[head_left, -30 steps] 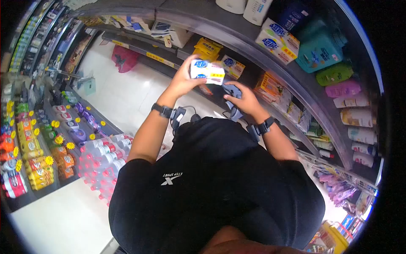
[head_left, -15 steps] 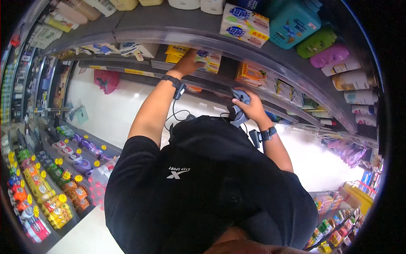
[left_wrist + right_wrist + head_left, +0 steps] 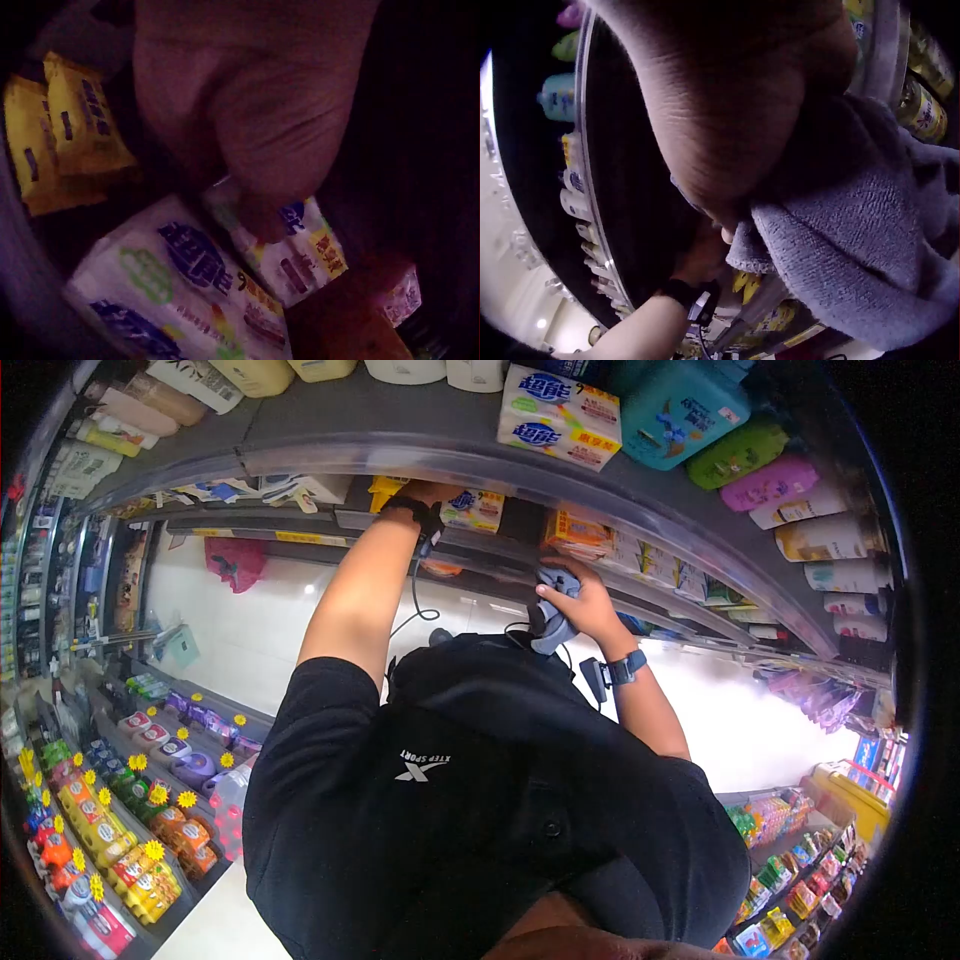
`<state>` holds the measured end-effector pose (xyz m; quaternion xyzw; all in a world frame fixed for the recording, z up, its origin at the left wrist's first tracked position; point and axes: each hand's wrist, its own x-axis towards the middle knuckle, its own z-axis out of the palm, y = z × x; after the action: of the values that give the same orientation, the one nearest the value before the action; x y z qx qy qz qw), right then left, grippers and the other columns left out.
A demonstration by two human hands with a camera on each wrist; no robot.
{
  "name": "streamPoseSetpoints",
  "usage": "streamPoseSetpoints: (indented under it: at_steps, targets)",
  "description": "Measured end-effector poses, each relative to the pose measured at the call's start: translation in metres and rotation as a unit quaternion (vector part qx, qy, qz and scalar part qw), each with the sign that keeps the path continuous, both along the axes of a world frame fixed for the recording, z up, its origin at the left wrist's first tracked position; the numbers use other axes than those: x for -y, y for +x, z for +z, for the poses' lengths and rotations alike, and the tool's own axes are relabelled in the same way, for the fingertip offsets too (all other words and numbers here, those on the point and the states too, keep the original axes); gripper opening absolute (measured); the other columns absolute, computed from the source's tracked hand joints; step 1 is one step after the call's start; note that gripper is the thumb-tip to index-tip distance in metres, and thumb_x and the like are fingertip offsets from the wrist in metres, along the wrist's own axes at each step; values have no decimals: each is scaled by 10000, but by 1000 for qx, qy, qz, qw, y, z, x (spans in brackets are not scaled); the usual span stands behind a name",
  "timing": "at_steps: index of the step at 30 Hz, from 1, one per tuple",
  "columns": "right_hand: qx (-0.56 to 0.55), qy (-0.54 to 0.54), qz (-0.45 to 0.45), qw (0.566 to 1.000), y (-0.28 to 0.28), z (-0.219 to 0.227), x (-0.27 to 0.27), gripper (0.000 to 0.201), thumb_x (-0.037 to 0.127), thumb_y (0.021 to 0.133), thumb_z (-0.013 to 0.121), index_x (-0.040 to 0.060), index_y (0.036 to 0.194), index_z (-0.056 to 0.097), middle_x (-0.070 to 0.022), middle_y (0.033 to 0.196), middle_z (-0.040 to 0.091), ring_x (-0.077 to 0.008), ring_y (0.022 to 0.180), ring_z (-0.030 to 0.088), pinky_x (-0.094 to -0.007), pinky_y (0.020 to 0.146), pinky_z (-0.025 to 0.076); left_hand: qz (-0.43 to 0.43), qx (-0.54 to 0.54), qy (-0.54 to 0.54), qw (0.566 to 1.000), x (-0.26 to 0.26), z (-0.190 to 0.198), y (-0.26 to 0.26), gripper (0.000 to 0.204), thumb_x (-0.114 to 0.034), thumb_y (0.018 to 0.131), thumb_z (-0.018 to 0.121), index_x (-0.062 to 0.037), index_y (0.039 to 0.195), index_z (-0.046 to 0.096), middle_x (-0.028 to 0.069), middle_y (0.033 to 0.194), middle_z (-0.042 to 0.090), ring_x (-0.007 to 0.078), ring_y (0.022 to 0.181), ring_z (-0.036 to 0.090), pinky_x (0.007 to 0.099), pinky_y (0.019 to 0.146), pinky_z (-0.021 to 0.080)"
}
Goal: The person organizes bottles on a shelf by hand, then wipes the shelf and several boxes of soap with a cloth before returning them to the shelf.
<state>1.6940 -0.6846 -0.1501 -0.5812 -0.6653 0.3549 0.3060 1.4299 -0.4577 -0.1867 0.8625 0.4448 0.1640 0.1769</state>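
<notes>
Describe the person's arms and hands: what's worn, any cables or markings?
Bare forearms below short black sleeves. Each wrist has a black strap with a small dark camera unit: left wrist, right wrist. A thin black cable runs down from the left unit. No gloves on the left hand or right hand.

Teal detergent jug (image 3: 685, 412), pink bottle (image 3: 770, 482), yellow-tagged drinks (image 3: 110, 840), white floor (image 3: 270, 625)

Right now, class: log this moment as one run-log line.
left hand: inside shelf on soap pack | right hand: grips grey cloth | shelf: stocked
</notes>
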Motion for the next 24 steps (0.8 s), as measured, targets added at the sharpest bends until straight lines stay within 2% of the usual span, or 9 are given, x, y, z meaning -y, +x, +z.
streamPoseSetpoints:
  at_steps: [4, 6, 15, 16, 18, 19, 21, 22, 24]
  targets:
    - [-22, -7, 1, 1000, -6, -2, -2, 463, 273, 864, 821, 63, 1256, 692, -161, 1186, 722, -268, 1122, 673, -376, 1013, 495, -17, 7, -22, 1000, 2, 7, 10, 471, -361, 988, 640, -118, 1389, 605, 176, 1459, 577, 387, 1363, 509, 473, 1140, 393]
    - [-68, -37, -3, 997, -7, -4, 1, 464, 260, 862, 825, 64, 1260, 691, -146, 1176, 725, -238, 1098, 673, -362, 999, 500, -27, 13, -32, 999, 4, 9, 14, 471, -362, 986, 639, -120, 1388, 606, 175, 1455, 581, 387, 1358, 514, 474, 1135, 397]
    - [-51, -52, 2, 997, -8, -5, 7, 466, 247, 856, 834, 50, 1253, 690, -135, 1153, 723, -229, 1069, 670, -349, 984, 501, -36, 35, -74, 996, 12, 15, 22, 472, -366, 976, 634, -128, 1382, 612, 167, 1436, 599, 388, 1335, 537, 478, 1112, 415]
    - [-48, -51, 6, 998, -9, -2, 6, 466, 247, 856, 834, 50, 1253, 690, -135, 1153, 723, -229, 1069, 670, -349, 984, 501, -32, 39, -73, 996, 10, 2, 22, 472, -366, 976, 634, -128, 1382, 612, 167, 1436, 599, 388, 1335, 537, 478, 1112, 415]
    - [-44, -81, 7, 996, -11, 3, 1, 468, 250, 853, 836, 55, 1253, 693, -135, 1181, 714, -236, 1101, 660, -353, 1005, 489, -59, 112, 27, 992, 8, -36, 22, 405, -310, 968, 628, -132, 1330, 656, 176, 1368, 646, 364, 1323, 557, 486, 1112, 414]
    - [-40, -78, 10, 996, -10, 4, -1, 468, 250, 853, 836, 55, 1253, 693, -135, 1181, 714, -236, 1101, 660, -353, 1005, 489, -55, 115, 30, 991, 8, -44, 22, 405, -310, 968, 628, -132, 1330, 656, 176, 1368, 646, 364, 1323, 557, 486, 1112, 414]
    - [-12, -25, 31, 999, -8, 1, -5, 468, 256, 851, 838, 60, 1252, 695, -132, 1210, 703, -242, 1134, 649, -357, 1028, 476, -40, 93, 176, 979, 9, -54, 15, 379, -293, 983, 609, -97, 1303, 664, 191, 1277, 680, 370, 1238, 615, 488, 1057, 470]
    - [-6, -8, 30, 1000, -11, 5, -7, 458, 246, 854, 834, 60, 1249, 695, -126, 1221, 698, -247, 1148, 643, -362, 1041, 469, -32, 95, 179, 979, 38, -11, 4, 379, -293, 983, 609, -97, 1303, 664, 191, 1277, 680, 370, 1238, 615, 488, 1057, 470]
    - [-19, -17, 38, 999, -15, 14, -9, 452, 238, 856, 833, 58, 1248, 695, -125, 1221, 697, -246, 1149, 643, -362, 1045, 468, -85, -5, -47, 995, 82, 81, -6, 245, -241, 944, 616, -82, 1118, 682, 177, 1104, 709, 404, 1064, 663, 505, 894, 526]
